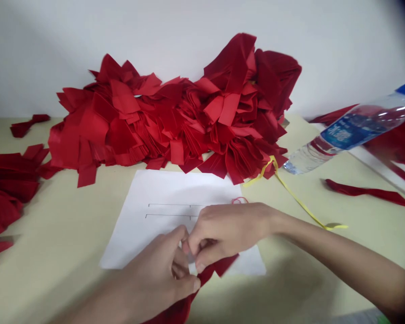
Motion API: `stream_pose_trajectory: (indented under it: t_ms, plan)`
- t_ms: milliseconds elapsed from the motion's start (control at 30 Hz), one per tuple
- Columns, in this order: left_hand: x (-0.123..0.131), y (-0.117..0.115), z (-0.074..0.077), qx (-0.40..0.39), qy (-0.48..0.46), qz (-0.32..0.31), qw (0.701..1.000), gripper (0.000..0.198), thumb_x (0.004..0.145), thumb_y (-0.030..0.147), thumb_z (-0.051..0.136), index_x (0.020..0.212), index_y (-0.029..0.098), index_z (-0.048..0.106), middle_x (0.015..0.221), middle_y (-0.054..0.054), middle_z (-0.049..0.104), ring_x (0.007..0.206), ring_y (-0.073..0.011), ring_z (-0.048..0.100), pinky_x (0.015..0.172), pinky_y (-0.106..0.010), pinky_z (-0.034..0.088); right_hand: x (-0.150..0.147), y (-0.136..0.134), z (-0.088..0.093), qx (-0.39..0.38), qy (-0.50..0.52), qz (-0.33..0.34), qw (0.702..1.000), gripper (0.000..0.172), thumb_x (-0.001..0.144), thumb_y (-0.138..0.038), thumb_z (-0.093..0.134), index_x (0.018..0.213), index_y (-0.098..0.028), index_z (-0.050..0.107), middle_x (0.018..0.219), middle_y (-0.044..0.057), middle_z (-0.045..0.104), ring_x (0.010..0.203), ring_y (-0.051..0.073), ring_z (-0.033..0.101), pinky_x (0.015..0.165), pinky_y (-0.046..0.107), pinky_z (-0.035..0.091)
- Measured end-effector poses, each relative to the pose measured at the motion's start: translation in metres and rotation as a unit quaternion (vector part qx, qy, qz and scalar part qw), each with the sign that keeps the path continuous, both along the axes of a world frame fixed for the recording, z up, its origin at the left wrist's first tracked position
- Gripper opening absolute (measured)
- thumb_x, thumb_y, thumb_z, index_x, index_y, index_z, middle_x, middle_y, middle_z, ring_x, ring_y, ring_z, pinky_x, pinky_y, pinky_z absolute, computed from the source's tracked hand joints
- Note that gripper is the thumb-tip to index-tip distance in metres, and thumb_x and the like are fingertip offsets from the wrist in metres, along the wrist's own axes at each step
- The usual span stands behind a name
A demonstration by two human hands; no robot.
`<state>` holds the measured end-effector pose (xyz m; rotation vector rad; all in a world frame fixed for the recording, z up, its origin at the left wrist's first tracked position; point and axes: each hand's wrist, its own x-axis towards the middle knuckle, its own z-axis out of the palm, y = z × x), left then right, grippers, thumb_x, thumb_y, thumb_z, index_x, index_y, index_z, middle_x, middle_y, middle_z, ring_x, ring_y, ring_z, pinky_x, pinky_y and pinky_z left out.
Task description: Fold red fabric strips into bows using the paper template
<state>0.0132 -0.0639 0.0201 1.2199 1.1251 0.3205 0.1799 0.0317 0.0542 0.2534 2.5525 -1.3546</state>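
Observation:
My left hand [165, 270] pinches a red velvety fabric strip [178, 310] between thumb and fingers, low in the head view. Close against it, my right hand [227, 229] has its fingertips drawn together above the strip; what they grip is hidden. One flat end of the strip shows below my right thumb. Under both hands lies a white paper sheet [128, 225] with two ruled, marked lines. A pinkish thread [239, 199] loops out behind my right hand.
A large heap of red fabric strips [168, 121] stands against the wall. More strips [10, 180] lie at left, and a twisted strip [367, 191] at right. A water bottle [351, 126] rests on its side, tilted. A yellow ribbon [297, 198] trails across the table [60, 225].

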Motion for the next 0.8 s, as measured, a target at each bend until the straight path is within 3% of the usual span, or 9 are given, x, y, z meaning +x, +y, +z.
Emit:
stream_pose_trajectory:
  t_ms: [67, 167, 233, 300, 367, 500, 667, 800]
  plan:
    - [0.001, 0.000, -0.004, 0.046, 0.023, 0.015, 0.999, 0.013, 0.076, 0.018, 0.055, 0.083, 0.019, 0.044, 0.065, 0.004, 0.055, 0.056, -0.0116, 0.048, 0.053, -0.022, 0.032, -0.003, -0.012, 0.012, 0.163, 0.003, 0.006, 0.987, 0.018, 0.081, -0.014, 0.057, 0.063, -0.015, 0.060, 0.052, -0.006, 0.048, 0.046, 0.006, 0.035, 0.047, 0.021, 0.027]
    - [-0.001, 0.006, -0.009, 0.083, 0.037, 0.060, 0.994, 0.017, 0.076, 0.015, 0.051, 0.077, 0.022, 0.036, 0.053, 0.009, 0.049, 0.048, -0.0092, 0.036, 0.048, -0.022, 0.026, -0.003, -0.034, 0.020, 0.344, 0.014, 0.005, 0.939, 0.014, 0.068, -0.003, 0.057, 0.061, -0.015, 0.056, 0.059, -0.001, 0.055, 0.050, 0.010, 0.040, 0.048, 0.026, 0.026]
    - [-0.003, 0.012, -0.008, 0.075, 0.008, 0.097, 0.992, 0.023, 0.075, 0.012, 0.051, 0.075, 0.023, 0.030, 0.049, 0.011, 0.045, 0.047, -0.0088, 0.030, 0.047, -0.021, 0.023, 0.000, -0.046, 0.017, 0.430, 0.022, -0.010, 0.902, 0.014, 0.059, -0.002, 0.060, 0.068, -0.013, 0.057, 0.067, 0.004, 0.058, 0.056, 0.014, 0.046, 0.047, 0.028, 0.027]
    - [-0.005, 0.017, -0.006, 0.054, -0.035, 0.135, 0.989, 0.026, 0.075, 0.013, 0.052, 0.075, 0.024, 0.028, 0.049, 0.011, 0.046, 0.049, -0.0087, 0.031, 0.048, -0.020, 0.024, 0.004, -0.051, 0.010, 0.457, 0.024, -0.061, 0.887, 0.016, 0.062, -0.004, 0.060, 0.075, -0.012, 0.058, 0.071, 0.005, 0.059, 0.059, 0.017, 0.050, 0.047, 0.029, 0.028]
    - [-0.007, 0.021, -0.002, 0.043, -0.064, 0.169, 0.983, 0.028, 0.078, 0.018, 0.055, 0.075, 0.023, 0.028, 0.051, 0.010, 0.048, 0.051, -0.0088, 0.033, 0.050, -0.020, 0.025, 0.009, -0.052, 0.002, 0.417, 0.024, -0.162, 0.894, 0.007, 0.075, -0.008, 0.055, 0.079, -0.013, 0.059, 0.071, 0.004, 0.060, 0.059, 0.016, 0.052, 0.049, 0.029, 0.032]
    - [-0.007, 0.022, 0.002, 0.033, -0.105, 0.208, 0.972, 0.031, 0.080, 0.024, 0.059, 0.072, 0.022, 0.029, 0.051, 0.010, 0.043, 0.051, -0.0077, 0.033, 0.052, -0.019, 0.026, 0.015, -0.051, -0.008, 0.264, 0.060, -0.352, 0.896, 0.022, 0.092, -0.021, 0.041, 0.086, -0.017, 0.061, 0.074, -0.001, 0.062, 0.061, 0.010, 0.053, 0.058, 0.025, 0.038]
    - [-0.006, 0.022, 0.000, 0.009, -0.142, 0.226, 0.964, 0.033, 0.081, 0.026, 0.059, 0.069, 0.021, 0.029, 0.053, 0.010, 0.045, 0.051, -0.0071, 0.036, 0.053, -0.018, 0.028, 0.017, -0.053, -0.011, 0.133, 0.079, -0.417, 0.896, 0.021, 0.092, -0.026, 0.044, 0.079, -0.019, 0.058, 0.066, -0.006, 0.055, 0.055, 0.005, 0.042, 0.054, 0.019, 0.034]
    - [-0.004, 0.019, -0.004, 0.109, -0.056, 0.221, 0.968, 0.033, 0.079, 0.024, 0.058, 0.067, 0.022, 0.028, 0.054, 0.008, 0.049, 0.054, -0.0091, 0.042, 0.057, -0.020, 0.034, 0.017, -0.055, -0.011, 0.079, 0.082, -0.429, 0.896, 0.020, 0.091, -0.028, 0.044, 0.078, -0.019, 0.056, 0.063, -0.007, 0.049, 0.054, 0.005, 0.038, 0.052, 0.018, 0.032]
